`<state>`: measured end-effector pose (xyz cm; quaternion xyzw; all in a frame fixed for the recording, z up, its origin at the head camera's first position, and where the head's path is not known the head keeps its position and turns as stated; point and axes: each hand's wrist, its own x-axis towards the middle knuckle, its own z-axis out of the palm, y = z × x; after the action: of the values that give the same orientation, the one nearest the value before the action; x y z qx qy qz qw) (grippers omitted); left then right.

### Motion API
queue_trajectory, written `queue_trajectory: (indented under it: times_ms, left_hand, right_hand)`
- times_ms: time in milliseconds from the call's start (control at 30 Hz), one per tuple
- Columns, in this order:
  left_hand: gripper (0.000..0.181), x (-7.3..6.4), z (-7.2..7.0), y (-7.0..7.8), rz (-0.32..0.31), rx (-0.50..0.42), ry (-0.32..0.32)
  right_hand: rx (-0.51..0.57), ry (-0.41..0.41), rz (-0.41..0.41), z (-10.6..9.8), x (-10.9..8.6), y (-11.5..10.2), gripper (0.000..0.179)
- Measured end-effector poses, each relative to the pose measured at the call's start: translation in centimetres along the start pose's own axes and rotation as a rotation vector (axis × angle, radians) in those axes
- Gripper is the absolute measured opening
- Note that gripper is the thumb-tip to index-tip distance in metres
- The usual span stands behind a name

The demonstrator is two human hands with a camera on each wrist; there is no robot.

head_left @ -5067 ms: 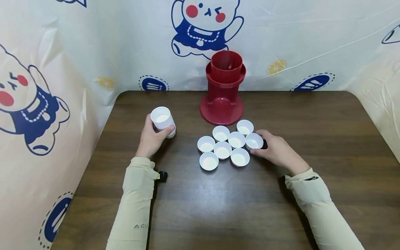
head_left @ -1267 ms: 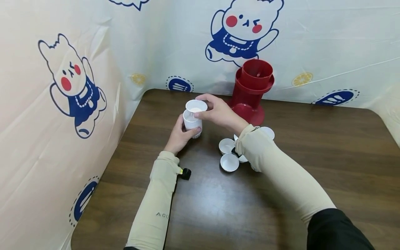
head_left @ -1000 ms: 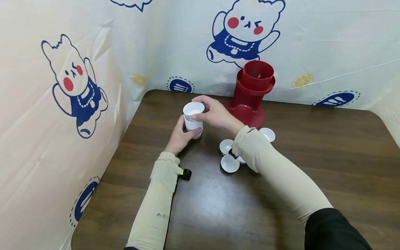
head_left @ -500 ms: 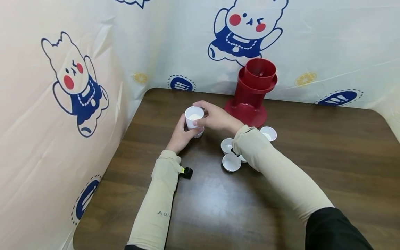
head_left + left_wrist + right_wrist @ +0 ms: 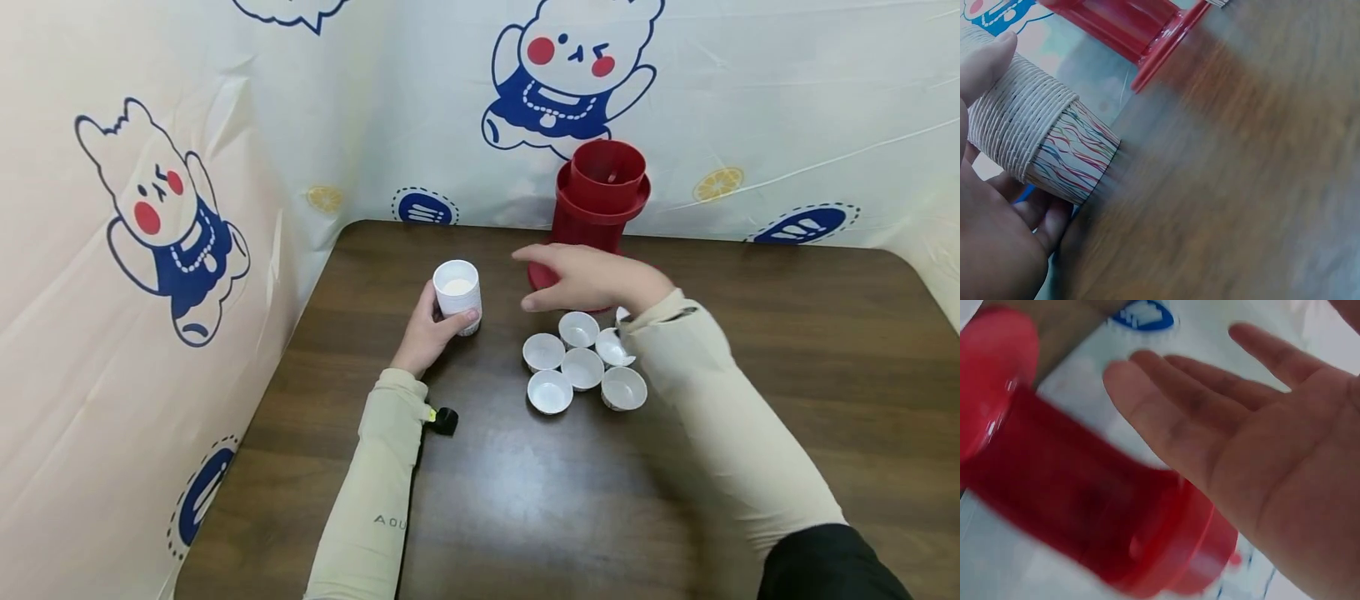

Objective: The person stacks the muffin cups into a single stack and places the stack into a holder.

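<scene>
My left hand (image 5: 432, 332) grips a stack of white paper cups (image 5: 458, 292), thumb on the near side, mouths facing up. Many stacked rims and a bottom cup printed with coloured wavy lines show on the stack (image 5: 1041, 125) in the left wrist view. With nothing in it, my right hand (image 5: 592, 277) is over the table in front of the red cup holder (image 5: 600, 200); its fingers are extended and thumb apart. Just below that hand stand several loose white paper cups (image 5: 582, 368), mouths up, in a close cluster. The right sleeve partly covers the cluster's right side.
The red holder has a round base and a wide tube on top, standing near the table's back edge. A printed cloth (image 5: 420, 100) hangs behind and to the left of the brown wooden table (image 5: 495, 500).
My right hand has set a cup from the loose cluster into the stack, released it and moved right, back above the cluster. My left hand keeps holding the stack.
</scene>
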<state>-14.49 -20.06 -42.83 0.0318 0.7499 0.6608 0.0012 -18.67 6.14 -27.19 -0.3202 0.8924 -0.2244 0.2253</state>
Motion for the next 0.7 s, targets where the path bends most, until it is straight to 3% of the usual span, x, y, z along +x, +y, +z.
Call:
queue_trajectory:
  times_ms: [133, 267, 367, 500, 700]
  left_hand:
    - [0.070, 0.1, 0.3, -0.3, 0.031, 0.001, 0.019]
    - [0.071, -0.2, 0.3, -0.2, 0.037, 0.004, 0.033]
    - [0.070, -0.9, 0.5, 0.8, 0.054, 0.011, 0.045]
    - [0.069, -1.2, 0.6, 1.4, 0.083, 0.021, 0.056]
    - [0.072, 0.0, 0.5, -0.3, 0.046, 0.046, 0.018]
  right_hand:
    - [0.082, 0.069, 0.061, -0.6, -3.5, 3.1, 0.068]
    - [0.147, 0.151, 0.136, 0.1, -6.6, 6.6, 0.065]
    - [0.210, 0.207, 0.171, 1.0, -8.3, 9.4, 0.063]
    - [0.266, 0.256, 0.202, 2.3, -9.8, 12.8, 0.062]
    - [0.337, 0.225, 0.215, 4.5, -10.0, 16.0, 0.065]
